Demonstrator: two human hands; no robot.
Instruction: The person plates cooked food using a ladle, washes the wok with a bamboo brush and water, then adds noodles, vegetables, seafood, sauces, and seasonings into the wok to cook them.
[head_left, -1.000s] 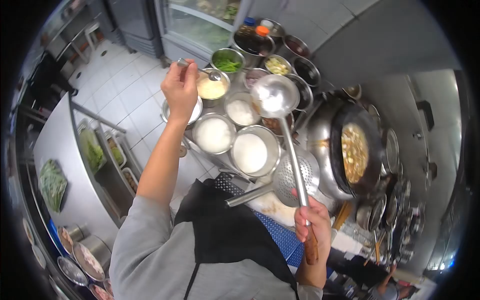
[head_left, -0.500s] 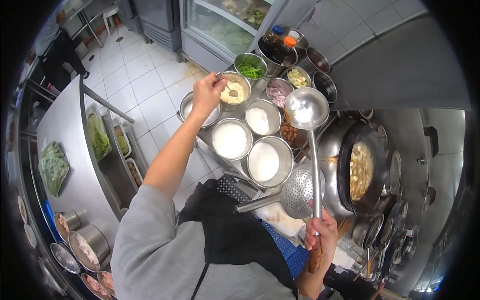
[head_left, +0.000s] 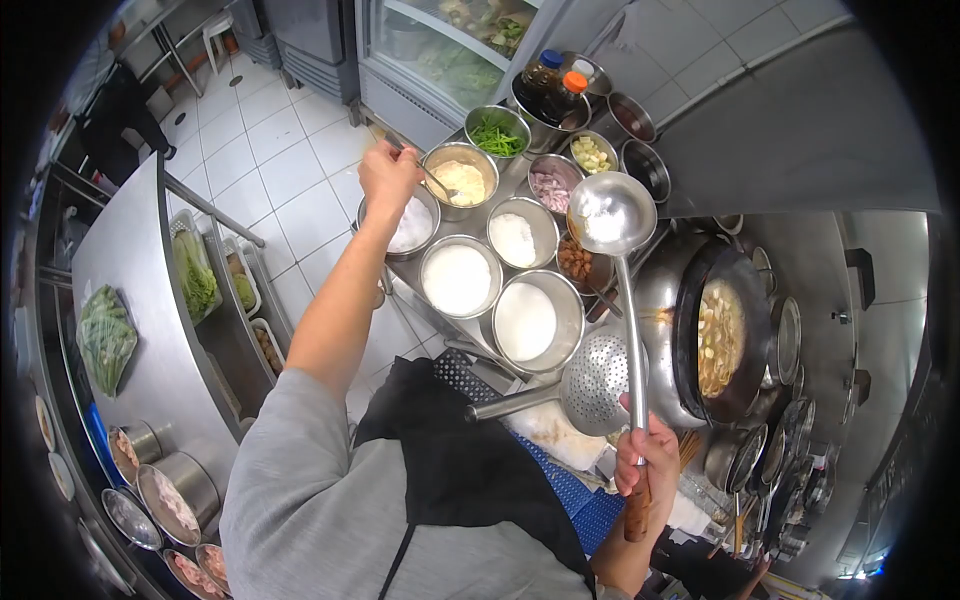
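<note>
My left hand point(head_left: 390, 182) is closed round a metal spoon point(head_left: 433, 180). The spoon slants into a steel bowl point(head_left: 494, 183) of pale yellow powder point(head_left: 462, 180), its tip at the powder. Just below that hand is a steel pot of white granules point(head_left: 412, 226). At the lower right, my right hand point(head_left: 650, 455) grips a long-handled ladle point(head_left: 632, 330) near its wooden end. The ladle's bowl hangs over the containers beside the wok, with some white stuff in it. A perforated strainer point(head_left: 603, 385) lies beneath the ladle's handle.
A wok point(head_left: 745, 300) with pale sliced food in liquid sits on the right. Several steel containers hold white contents, chopped greens point(head_left: 498, 135), purple pieces point(head_left: 551, 188) and brown bits point(head_left: 574, 260). Capped bottles point(head_left: 566, 97) stand behind. A steel counter point(head_left: 150, 260) runs along the left; a person point(head_left: 115, 100) stands far left.
My left hand has shifted left, and the spoon now leans lower across the rim of the powder bowl. My right hand and the ladle are nearly unmoved.
</note>
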